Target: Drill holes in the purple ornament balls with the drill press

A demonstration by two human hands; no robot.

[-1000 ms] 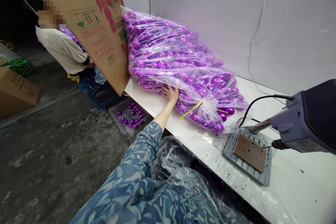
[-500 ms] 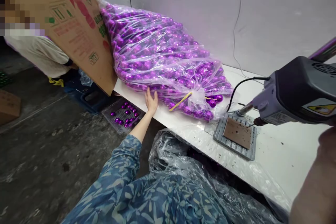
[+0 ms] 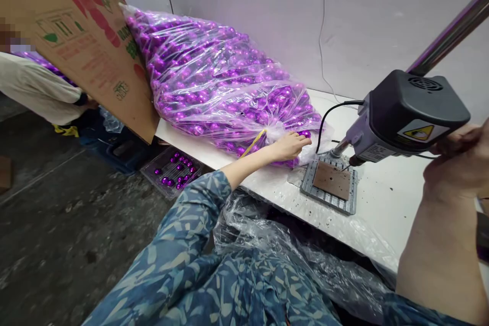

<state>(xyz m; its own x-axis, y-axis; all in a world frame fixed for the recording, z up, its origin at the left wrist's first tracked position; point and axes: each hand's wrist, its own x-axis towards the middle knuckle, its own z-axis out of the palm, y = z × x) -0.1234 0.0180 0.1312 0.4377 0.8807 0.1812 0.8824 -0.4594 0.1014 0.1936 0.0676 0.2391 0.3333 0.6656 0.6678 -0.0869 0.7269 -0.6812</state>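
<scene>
A large clear bag (image 3: 214, 76) full of shiny purple balls lies on the white table, a yellow tie (image 3: 254, 142) at its gathered neck. Over the neck reaches my left hand (image 3: 288, 146), fingers bent together, with a purple ball (image 3: 304, 134) at their tips. To the right is a black-and-grey drill (image 3: 416, 112) on a slanted metal post. Its bit points at a brown board (image 3: 331, 180) on a slotted grey plate (image 3: 353, 198). My right hand (image 3: 464, 150) is curled at the drill's right side; what it grips is hidden.
At the left, a cardboard box (image 3: 95, 56) leans beside the bag, partly covering another person (image 3: 42, 89). A clear tray (image 3: 168, 188) of purple balls is below the table edge (image 3: 183, 148). Clear plastic (image 3: 260, 229) hangs at the table's front. Dark specks lie around the slotted plate.
My left hand has moved right from the bag's lower edge to its neck, and its fingers have closed. The view has shifted right, showing more of my right hand and the drill.
</scene>
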